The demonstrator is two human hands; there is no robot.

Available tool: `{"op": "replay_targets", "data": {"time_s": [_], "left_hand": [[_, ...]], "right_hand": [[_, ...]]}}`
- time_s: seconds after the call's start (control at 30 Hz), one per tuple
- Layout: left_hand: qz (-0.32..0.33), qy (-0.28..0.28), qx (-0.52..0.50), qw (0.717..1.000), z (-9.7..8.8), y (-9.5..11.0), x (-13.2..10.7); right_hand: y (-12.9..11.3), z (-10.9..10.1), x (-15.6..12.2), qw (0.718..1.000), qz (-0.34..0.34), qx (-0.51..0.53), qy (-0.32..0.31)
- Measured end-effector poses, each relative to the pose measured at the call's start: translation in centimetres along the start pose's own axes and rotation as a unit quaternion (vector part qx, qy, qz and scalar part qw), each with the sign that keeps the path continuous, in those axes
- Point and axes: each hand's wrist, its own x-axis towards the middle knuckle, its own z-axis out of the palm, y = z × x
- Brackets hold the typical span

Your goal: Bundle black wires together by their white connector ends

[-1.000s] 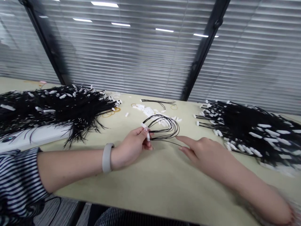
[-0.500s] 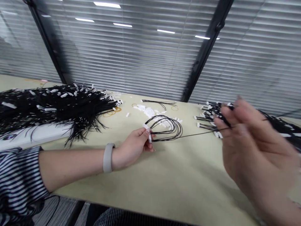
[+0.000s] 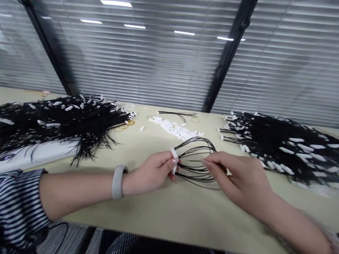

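Observation:
Between the thumb and fingers of my left hand [image 3: 161, 165] is a white connector [image 3: 174, 153], held upright above the table. Several thin black wires [image 3: 197, 148] run from it and bow to the right in loops. My right hand [image 3: 235, 169] is closed in a pinch on one black wire, whose loose tip [image 3: 191, 161] points left toward the connector, inside the loops. Part of that wire is hidden behind my right fingers.
A big pile of black wires [image 3: 53, 116] with white ends lies left, over a white box [image 3: 45, 153]. Another wire bundle [image 3: 272, 134] with white connectors lies right. Loose white connectors [image 3: 176, 129], a small harness [image 3: 177, 113] and rubber bands [image 3: 124, 126] are at the back, before blinds [image 3: 148, 63].
My right hand has come in from the far right and down to the wire loops, now pinching a wire near its tip. My left hand, with the connector, has shifted slightly right and down.

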Motion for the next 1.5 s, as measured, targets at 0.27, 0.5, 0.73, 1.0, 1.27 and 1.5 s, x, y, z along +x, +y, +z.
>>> {"op": "replay_targets", "data": {"time_s": [0.27,0.5,0.73,1.0,1.27,1.5], "left_hand": [[0.037,-0.021,0.041,0.998,0.0,0.4,-0.5],[0.069,-0.037,0.113,0.99,-0.1,1.0,-0.7],[0.079,-0.046,0.121,0.988,-0.1,1.2,-0.8],[0.102,-0.06,0.165,0.979,-0.1,1.4,-0.8],[0.092,-0.092,0.171,0.977,0.0,1.6,-0.7],[0.005,-0.085,0.079,0.993,0.1,1.3,-0.5]], "right_hand": [[-0.5,0.5,0.2,0.998,0.022,0.006,-0.065],[-0.6,0.6,0.0,0.995,0.047,-0.007,-0.091],[-0.6,0.3,0.1,0.99,0.053,0.031,-0.129],[-0.8,0.6,0.3,0.982,0.087,0.035,-0.162],[-0.8,1.3,0.0,0.977,0.09,0.047,-0.186],[0.3,0.5,0.3,0.999,-0.038,-0.018,0.034]]}}
